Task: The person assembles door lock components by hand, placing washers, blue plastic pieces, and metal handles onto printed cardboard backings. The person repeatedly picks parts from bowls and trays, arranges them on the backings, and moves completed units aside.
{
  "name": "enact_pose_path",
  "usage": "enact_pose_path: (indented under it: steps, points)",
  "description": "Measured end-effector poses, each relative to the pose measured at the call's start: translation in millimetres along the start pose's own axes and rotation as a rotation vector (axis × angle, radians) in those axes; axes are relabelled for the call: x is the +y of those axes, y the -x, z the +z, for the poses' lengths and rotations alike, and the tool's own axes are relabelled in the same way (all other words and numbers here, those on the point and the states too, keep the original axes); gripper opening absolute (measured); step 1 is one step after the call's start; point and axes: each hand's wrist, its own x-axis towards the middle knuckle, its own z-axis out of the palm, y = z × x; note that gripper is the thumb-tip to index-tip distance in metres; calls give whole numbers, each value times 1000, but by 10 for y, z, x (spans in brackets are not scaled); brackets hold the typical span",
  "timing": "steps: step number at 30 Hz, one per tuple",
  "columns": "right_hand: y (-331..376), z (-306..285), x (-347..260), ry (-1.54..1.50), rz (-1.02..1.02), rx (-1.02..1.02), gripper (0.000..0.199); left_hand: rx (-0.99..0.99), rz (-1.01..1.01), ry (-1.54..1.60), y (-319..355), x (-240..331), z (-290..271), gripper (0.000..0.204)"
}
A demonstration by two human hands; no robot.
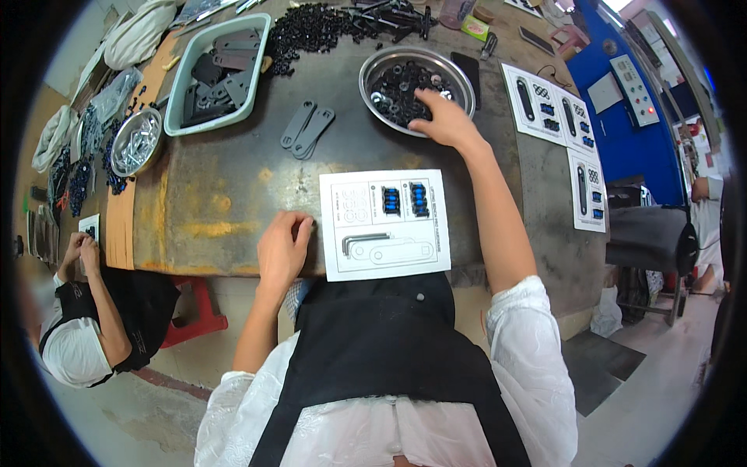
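Observation:
My right hand [445, 121] reaches over the near rim of a round steel bowl [364, 87]. Thumb and forefinger are apart, touching the small black ring-like parts [397, 87] heaped inside; nothing shows held between them. By the table's front edge rests my left hand [284, 245], its fingers curled in; whatever they hold, if anything, is hidden. Just right of it lies a white printed sheet [366, 268] with pictures of parts and hex keys. Beyond the sheet, a few flat grey plates with rounded ends [307, 131] overlap on the table.
A pale green tub [259, 74] of grey plates stands far left, beside a small bowl [159, 132] of shiny metal parts. Loose black parts [307, 31] are piled at the back. More printed sheets [537, 128] lie right. At left, another person's hands [84, 251] are raised together.

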Motion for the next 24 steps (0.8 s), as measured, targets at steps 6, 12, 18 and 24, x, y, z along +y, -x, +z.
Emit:
enact_pose_path:
  steps: [6,12,18,24]
  points:
    - [-159,-11,-280,108,94,-158,38,145,-93,31,137,-425,-224,18]
    - [-184,-91,-259,111,78,3,27,147,-88,72,53,-549,-317,18]
    - [28,-260,-717,-450,206,51,28,139,-68,102,-38,-397,-306,17]
    - [596,-12,-1559,-245,50,-474,25,121,-36,97,-30,-446,-246,16]
